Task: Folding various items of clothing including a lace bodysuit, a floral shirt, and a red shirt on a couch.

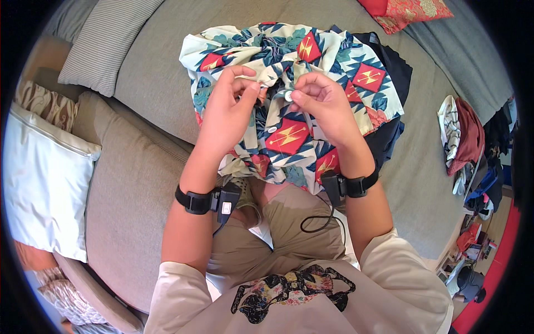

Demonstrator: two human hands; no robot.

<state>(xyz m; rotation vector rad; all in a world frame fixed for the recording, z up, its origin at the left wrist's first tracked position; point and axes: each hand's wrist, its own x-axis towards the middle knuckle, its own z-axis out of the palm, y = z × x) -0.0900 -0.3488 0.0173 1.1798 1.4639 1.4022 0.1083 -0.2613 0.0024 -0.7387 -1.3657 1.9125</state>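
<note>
Lying at the left edge of the grey sofa [425, 178]: a plain white cushion [50, 181], its zipped edge toward the far side.
Far left corner of the sofa: a finely striped cushion [108, 44], set aslant.
Left wrist: a black strap [197, 202] with a dark block on its inner side.
Left hand [231, 106]: thumb and fingers bent narrow, gripping a folded edge of the printed garment [289, 136].
Printed garment: bunched on the sofa well inside its edges, its near hem at the person's knees; cream cloth with red diamonds and blue-green leaves.
White button [288, 96]: on the garment's opening, just beside the right thumb; a second, pale button [272, 129] shows lower down.
Right hand [322, 103]: thumb and forefinger pinched together, holding the garment's edge at the white button.
Dark cloth [397, 69]: partly under the garment, showing along its right side.
Far right corner of the sofa: a red cushion [409, 12] with gold patterning.
Right edge of the sofa: a clothes heap [467, 133] in maroon, white and dark colours.
</note>
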